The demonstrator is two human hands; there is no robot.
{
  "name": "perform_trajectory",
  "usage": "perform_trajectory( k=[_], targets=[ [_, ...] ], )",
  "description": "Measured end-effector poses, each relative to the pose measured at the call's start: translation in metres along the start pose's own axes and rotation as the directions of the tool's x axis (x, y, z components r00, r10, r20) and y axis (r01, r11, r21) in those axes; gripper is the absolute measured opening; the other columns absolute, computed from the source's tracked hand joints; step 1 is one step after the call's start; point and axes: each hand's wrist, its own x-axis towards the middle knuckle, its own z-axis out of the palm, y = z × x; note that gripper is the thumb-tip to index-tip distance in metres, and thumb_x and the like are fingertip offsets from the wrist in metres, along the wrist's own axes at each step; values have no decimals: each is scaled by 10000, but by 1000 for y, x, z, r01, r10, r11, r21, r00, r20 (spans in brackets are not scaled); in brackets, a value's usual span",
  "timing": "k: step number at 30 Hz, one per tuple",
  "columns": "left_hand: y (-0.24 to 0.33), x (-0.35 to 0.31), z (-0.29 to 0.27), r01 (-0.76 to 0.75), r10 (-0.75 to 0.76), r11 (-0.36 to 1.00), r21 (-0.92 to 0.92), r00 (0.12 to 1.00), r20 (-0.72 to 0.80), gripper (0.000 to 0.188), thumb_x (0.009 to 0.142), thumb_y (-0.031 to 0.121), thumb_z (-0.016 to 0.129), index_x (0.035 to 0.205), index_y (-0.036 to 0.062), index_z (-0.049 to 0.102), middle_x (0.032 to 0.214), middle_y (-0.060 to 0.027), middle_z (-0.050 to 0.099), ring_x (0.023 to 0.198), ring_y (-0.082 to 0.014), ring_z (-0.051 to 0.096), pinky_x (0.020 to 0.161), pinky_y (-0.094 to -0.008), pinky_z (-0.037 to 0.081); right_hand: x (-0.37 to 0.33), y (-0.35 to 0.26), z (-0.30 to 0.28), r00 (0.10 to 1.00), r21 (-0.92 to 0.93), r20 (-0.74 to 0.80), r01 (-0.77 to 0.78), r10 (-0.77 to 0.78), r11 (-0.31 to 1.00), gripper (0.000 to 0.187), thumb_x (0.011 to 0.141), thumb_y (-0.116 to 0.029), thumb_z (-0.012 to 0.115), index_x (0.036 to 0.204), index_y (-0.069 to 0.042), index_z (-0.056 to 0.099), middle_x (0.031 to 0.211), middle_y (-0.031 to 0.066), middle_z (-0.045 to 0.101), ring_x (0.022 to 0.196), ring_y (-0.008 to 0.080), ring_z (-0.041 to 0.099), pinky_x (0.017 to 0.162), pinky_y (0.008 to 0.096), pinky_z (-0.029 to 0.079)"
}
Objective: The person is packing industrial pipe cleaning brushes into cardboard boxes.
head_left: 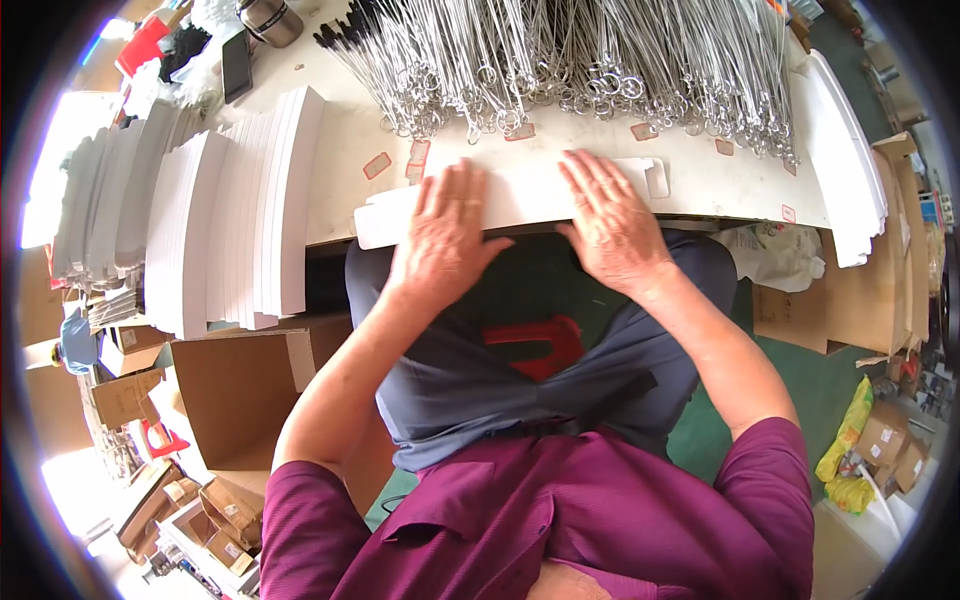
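A long, flat white carton lies across the front edge of the table, with a folded flap at its right end. My left hand rests flat on the carton's left part, fingers stretched forward and thumb pointing inward. On its right part lies my right hand, also with its fingers extended. Neither hand grips anything. Beyond the hands is a wide heap of thin metal wire rods with ring ends toward me; some at the left have black tips.
Rows of upright white cartons stand on the left, and more flat white cartons lie at the right edge. A phone and a metal flask are at the far left. An open cardboard box stands below left.
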Motion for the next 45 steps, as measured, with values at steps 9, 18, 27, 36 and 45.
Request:
perform_trajectory(
  k=[9,18,27,36,45],
  targets=[
    [-39,-32,-17,72,-68,994,78,996,-57,831,829,273,802,1465,-90,410,1509,-303,448,1393,-468,432,1178,-562,319,-25,30,-17,995,-48,-36,-100,98,994,776,902,-326,734,1511,37,417,1554,162,445,1460,309,398,1250,440,279],
    [26,-33,-85,59,-6,951,-302,985,173,516,790,199,806,1194,-54,609,1120,-246,677,1078,-417,652,974,-483,509,-31,4,-42,972,119,-202,144,-118,982,366,823,-55,690,1185,3,700,1287,126,672,1267,310,589,1155,478,418],
    [47,-17,-69,376,-190,808,-454,895,404,516,764,292,846,1082,-23,589,909,-224,697,899,-419,706,781,-460,563,-33,-47,-53,940,324,-332,37,77,945,450,812,-148,801,1228,-25,685,1323,136,621,1274,338,565,1084,466,462],
    [59,-38,-60,435,-245,772,-463,876,416,516,756,251,859,1108,-4,580,962,-225,701,919,-404,713,795,-458,573,-54,-66,-22,891,484,-388,-18,234,875,404,850,-99,810,1207,32,675,945,126,706,779,283,694,669,359,568],
    [65,-53,-51,355,-198,766,-536,923,329,721,757,214,859,1359,59,493,1069,-224,711,1001,-397,719,846,-445,592,-57,-80,-17,871,932,192,-306,453,195,169,997,-104,678,1027,57,716,827,136,729,754,182,707,671,305,549]
  ],
)
